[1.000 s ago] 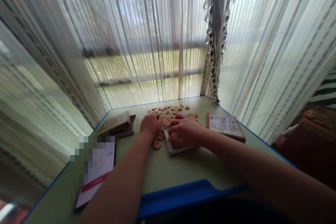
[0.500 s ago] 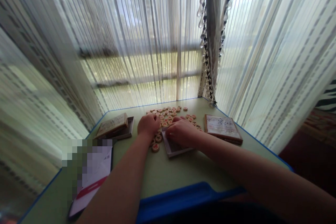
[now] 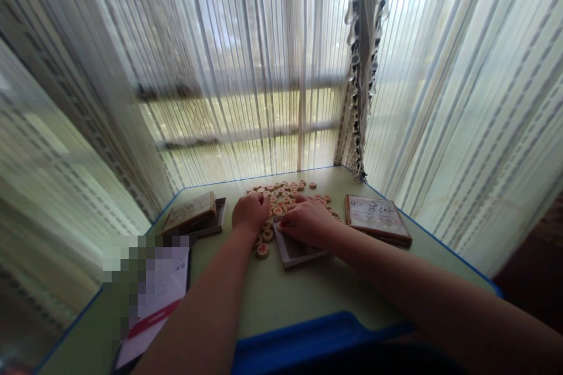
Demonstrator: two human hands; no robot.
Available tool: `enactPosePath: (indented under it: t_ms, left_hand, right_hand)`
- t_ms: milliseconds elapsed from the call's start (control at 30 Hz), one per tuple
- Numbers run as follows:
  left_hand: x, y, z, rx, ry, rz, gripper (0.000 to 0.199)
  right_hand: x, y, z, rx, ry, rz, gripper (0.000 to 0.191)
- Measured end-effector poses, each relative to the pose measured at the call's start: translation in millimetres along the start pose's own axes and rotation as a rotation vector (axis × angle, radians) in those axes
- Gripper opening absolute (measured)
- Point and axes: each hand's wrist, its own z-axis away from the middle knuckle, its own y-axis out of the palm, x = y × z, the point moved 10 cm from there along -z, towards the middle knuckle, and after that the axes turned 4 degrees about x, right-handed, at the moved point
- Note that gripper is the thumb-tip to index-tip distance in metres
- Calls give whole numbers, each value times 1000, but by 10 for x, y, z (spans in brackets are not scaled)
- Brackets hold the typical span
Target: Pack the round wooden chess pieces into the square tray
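Note:
Round wooden Chinese chess pieces [image 3: 263,251] with red and dark characters lie loose between and beyond my hands. My left hand [image 3: 250,212] is closed at the left edge of the pieces, resting low among them. Whatever its curled fingers hold is hidden. Over the left rim of a shallow open box [image 3: 303,259], my right hand [image 3: 310,220] bends down with its fingers pinched. A small pale edge, apparently a Chinese chess piece, shows at its fingertips. That hand and forearm cover much of the box's inside.
A lidded box [image 3: 378,220] lies right of the pieces. At the left, a patterned lid [image 3: 191,211] leans on an open box tray [image 3: 217,220]. A tablet-like device [image 3: 165,287], partly pixelated, lies by my left forearm. A blue tray edge [image 3: 303,334] is nearest me; curtains hang behind the table.
The view has shifted slightly, so the table things sit a little lower and further right. My right hand's fingers have shifted slightly at the box rim; my left hand stays put.

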Motion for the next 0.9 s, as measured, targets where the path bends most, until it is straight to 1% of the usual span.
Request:
enactPosePath:
  t_ms: [100,300,533,600,667,733,767,833,900]
  left_hand:
    - [21,1,-8,-16,-7,-3,41]
    - [25,7,-15,-22,1,8,42]
    - [0,-16,7,-15,19,9,41]
    - [4,-4,11,3,15,5,39]
    - [16,7,12,14,5,-3,38]
    - [23,5,12,7,4,-11,39]
    - [21,3,12,1,10,-15,39]
    - [19,4,11,-7,21,-21,40]
    - [22,16,8,-2,26,-27,40]
  right_hand:
    - [-13,30,-34,-11,-3,-26,25]
    - [-16,63,-55,22,17,-45,25]
    - [37,-41,-2,-37,-30,-69,25]
    - [-2,-125,20,-94,-25,-119,23]
    - [-117,-272,60,-208,14,-189,24]
    - [-313,-406,114,-323,87,-233,28]
    - [-426,-445,135,-360,127,-229,30]
    - [-677,-458,157,-394,212,-189,33]
    - [-977,-392,169,-397,335,-142,34]
